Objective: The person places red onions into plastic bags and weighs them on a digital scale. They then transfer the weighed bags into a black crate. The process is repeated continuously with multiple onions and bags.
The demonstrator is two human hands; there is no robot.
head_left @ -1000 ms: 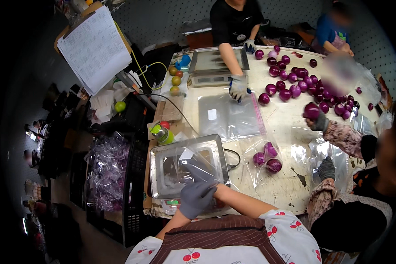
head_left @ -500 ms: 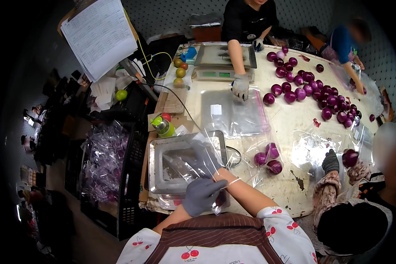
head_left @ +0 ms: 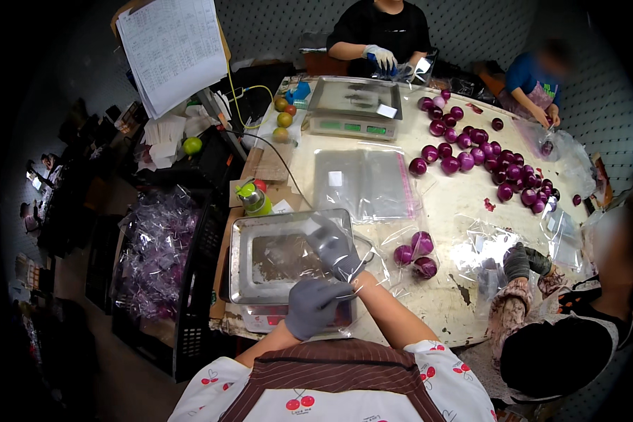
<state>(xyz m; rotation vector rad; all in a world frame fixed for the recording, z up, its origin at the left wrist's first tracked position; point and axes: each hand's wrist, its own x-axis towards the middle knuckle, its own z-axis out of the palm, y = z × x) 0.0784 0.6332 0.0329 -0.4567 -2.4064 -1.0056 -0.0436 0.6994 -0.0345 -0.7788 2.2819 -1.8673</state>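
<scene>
My left hand [head_left: 311,308], in a grey glove, is closed near my right wrist, pinching the edge of a clear plastic bag [head_left: 378,276]. The thin film spreads around my right wrist and over that glove. My right hand [head_left: 336,247], also gloved in grey, appears to be inside the bag, its fingers stretched toward the far left. A small white label shows near the fingertips. Both hands are above the right side of a scale with a metal tray [head_left: 260,243]. Three purple onions [head_left: 422,244] sit in clear film to the right of my hands.
A stack of clear bags [head_left: 373,186] lies ahead, before another scale [head_left: 355,116]. Many onions [head_left: 503,169] cover the table's far right. A black crate [head_left: 190,316] of bagged produce stands left. A spray bottle [head_left: 253,200] is behind the tray. Co-workers stand opposite and at right.
My hands stay at the bag, the film shifting around my right wrist. The co-worker opposite has drawn a hand back from the bag stack. The co-worker at right no longer shows a raised onion.
</scene>
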